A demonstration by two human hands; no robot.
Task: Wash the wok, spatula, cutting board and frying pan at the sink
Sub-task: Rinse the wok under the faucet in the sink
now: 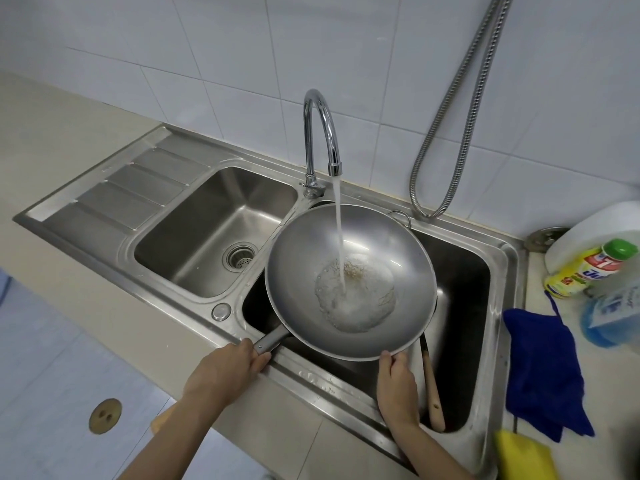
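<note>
With my left hand (225, 367) clamped on the handle and my right hand (394, 379) pinching the rim, I should swirl the round steel wok (349, 282) level under the chrome tap (320, 133).

White tiled wall (242, 46) runs behind a beige counter (62, 133). A flexible metal hose (460, 109) hangs down the wall at 1 o'clock and loops near the counter. Pale blue floor tiles (45, 375) at 8 o'clock, with a round brass floor drain (105, 416). Lighting even, diffuse.
</note>
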